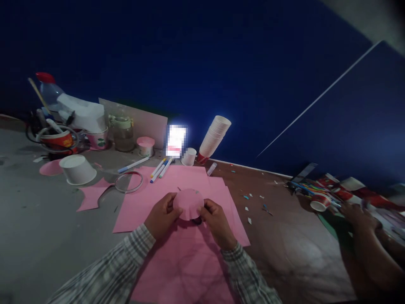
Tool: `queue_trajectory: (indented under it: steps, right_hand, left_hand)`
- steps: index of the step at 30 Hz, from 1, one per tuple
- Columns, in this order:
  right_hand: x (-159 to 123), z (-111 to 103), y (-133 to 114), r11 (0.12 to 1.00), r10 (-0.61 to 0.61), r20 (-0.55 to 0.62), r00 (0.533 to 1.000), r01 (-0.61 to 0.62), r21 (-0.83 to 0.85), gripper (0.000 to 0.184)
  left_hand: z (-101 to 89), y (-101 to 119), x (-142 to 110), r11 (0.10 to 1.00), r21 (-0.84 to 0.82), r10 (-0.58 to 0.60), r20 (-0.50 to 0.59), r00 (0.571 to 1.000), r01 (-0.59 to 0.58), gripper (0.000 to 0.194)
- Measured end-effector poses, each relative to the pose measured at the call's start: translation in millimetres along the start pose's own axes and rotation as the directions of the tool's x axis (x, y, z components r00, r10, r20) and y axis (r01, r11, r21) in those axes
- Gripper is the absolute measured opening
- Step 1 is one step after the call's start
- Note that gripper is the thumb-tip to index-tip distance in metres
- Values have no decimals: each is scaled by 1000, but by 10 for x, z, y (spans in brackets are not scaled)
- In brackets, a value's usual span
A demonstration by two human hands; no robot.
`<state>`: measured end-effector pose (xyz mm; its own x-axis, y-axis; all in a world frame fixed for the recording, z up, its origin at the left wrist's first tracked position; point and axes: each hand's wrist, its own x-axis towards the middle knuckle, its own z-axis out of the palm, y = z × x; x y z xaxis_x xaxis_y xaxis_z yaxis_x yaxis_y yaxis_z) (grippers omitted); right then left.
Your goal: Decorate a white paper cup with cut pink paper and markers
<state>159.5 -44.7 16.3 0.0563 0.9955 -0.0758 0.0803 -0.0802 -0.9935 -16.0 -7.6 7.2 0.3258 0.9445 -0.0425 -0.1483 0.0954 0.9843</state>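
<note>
Head view: left hand, right hand; each grip pinching pink disc.

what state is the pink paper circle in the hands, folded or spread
Spread: the pink paper circle shows a broad, round face, with the left hand and right hand pinching opposite edges.

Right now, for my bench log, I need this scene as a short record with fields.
Left hand: holds pink paper disc by its left edge
Right hand: holds its right edge
Beneath: pink sheets
Sheets' far edge: markers
Left: upturned white tub, pink scrap
Against wall: leaning cup stack
Far right: another person's hand
</note>
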Motion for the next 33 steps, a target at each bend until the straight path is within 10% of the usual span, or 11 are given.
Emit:
queue_trajectory:
  steps: [7,21,33]
  right_hand:
    - [-1,42,61,973,-143,-113,983,119,-199,20]
    - [-19,181,79,991,33,-103,994,-20,131,26]
    - [-61,232,5,993,28,-87,996,-17,118,36]
  left_hand:
    - [43,-8,-9,972,-185,-131,77,988,143,37]
    - [133,-101,-10,941,-203,-237,178,955,272,19]
    - [113,-61,-12,970,-90,-223,51,974,227,25]
